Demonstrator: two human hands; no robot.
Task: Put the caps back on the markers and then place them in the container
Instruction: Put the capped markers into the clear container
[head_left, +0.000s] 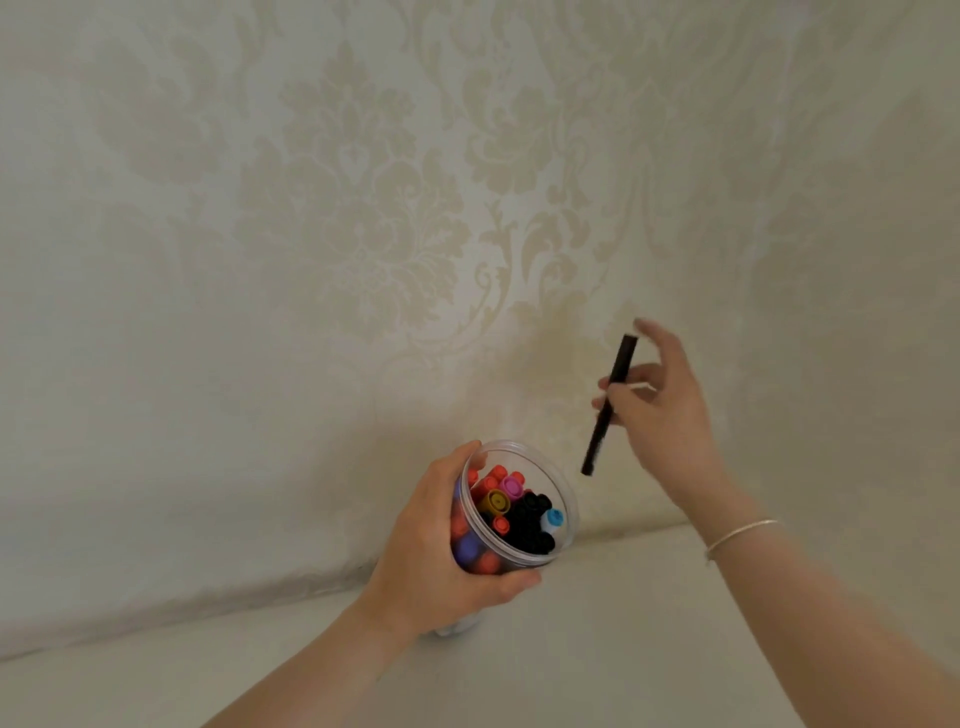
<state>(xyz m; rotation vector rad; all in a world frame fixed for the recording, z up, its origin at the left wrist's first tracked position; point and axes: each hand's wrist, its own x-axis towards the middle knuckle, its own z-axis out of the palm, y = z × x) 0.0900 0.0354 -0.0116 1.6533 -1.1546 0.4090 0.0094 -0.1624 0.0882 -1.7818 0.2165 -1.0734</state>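
Black marker (609, 405) hangs tilted in the air, lower end pointing down toward the jar's mouth and just up and right of it, pinched near its middle by the right hand (662, 415) with the other fingers fanned loose and a thin bracelet (740, 535) on that wrist. The left hand (441, 551) wraps the clear plastic container (569, 499) from the side, thumb under, tipping its opening toward the camera. Inside, capped markers (519, 512) stand packed together: red, black, purple, yellow, one blue.

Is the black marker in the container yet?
Out. The black marker is in the right hand, above and right of the container.
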